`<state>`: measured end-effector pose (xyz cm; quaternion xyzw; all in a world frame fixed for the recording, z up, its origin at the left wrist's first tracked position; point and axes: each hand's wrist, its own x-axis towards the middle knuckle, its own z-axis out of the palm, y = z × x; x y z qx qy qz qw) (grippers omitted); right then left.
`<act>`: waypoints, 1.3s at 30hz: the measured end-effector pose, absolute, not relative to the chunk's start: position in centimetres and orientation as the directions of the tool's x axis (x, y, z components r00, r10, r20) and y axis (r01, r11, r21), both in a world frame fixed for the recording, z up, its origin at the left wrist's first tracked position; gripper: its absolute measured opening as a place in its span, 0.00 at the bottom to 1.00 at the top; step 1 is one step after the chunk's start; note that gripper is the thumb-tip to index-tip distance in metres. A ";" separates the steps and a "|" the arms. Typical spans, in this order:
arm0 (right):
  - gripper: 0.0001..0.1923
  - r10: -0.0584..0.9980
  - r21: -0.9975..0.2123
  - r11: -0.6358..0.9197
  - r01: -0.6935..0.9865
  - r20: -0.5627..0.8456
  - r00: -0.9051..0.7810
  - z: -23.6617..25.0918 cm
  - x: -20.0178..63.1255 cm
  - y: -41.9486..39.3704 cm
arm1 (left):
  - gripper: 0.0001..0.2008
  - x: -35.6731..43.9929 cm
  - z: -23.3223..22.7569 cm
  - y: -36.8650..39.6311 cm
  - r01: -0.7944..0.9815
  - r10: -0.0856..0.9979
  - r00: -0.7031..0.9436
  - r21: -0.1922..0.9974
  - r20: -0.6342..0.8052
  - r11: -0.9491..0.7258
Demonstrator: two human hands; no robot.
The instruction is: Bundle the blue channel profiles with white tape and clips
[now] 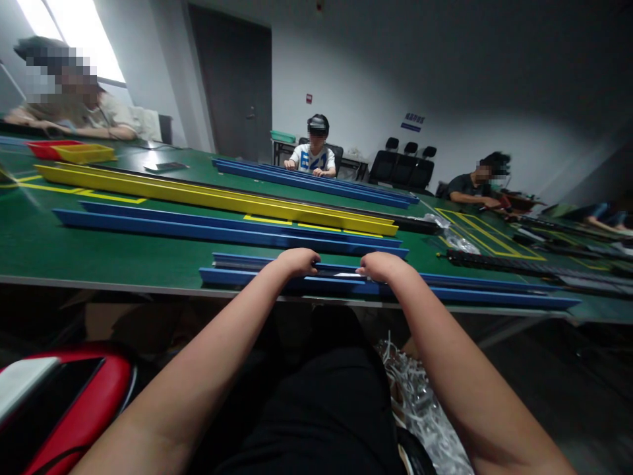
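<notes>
A long blue channel (499,296) lies along the front edge of the table, with upright walls and a dark and silvery strip (341,271) inside it. My left hand (298,262) reaches into the channel left of its middle, fingers closed and pointing down. Opposite it, my right hand (383,266) is closed in the same way, thumb and fingertips pressed together over the channel. A short gap with a bright patch on the strip separates the hands. What lies between the fingertips is too small and partly hidden to make out.
Behind lie a second blue channel (227,232), a yellow channel (222,198) and further blue channels (316,183). Crumpled clear plastic (459,243) and dark strips (514,264) are to the right. Red (52,150) and yellow trays (84,154) stand at left. Several people sit around the table.
</notes>
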<state>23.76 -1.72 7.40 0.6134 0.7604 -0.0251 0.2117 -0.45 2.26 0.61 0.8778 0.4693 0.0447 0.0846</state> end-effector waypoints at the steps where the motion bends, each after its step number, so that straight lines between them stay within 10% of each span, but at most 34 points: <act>1: 0.20 0.927 0.226 0.254 0.940 -0.334 -0.170 7.3 23.9 -1.7 | 0.15 -0.5 0.6 2.2 0.817 0.831 0.557 0.183 -0.002 -0.547; 15: 0.20 0.918 0.276 0.390 0.878 -0.188 -0.348 6.2 19.0 -2.0 | 0.14 -7.2 0.3 2.0 0.811 0.836 0.548 0.251 -0.007 -0.529; 29: 0.21 0.823 -0.015 0.541 0.841 -0.198 -0.533 7.9 19.7 -2.0 | 0.15 -11.6 1.0 1.8 0.849 0.882 0.467 0.312 -0.066 -0.426; 34: 0.33 0.867 0.071 0.485 0.872 -0.166 -0.469 7.1 19.3 -1.4 | 0.14 -11.6 1.2 1.7 0.852 0.882 0.467 0.300 -0.066 -0.429; 39: 0.24 0.926 0.194 0.353 0.915 -0.212 -0.312 6.5 17.3 -1.9 | 0.14 -11.7 1.2 1.7 0.853 0.880 0.471 0.284 -0.062 -0.437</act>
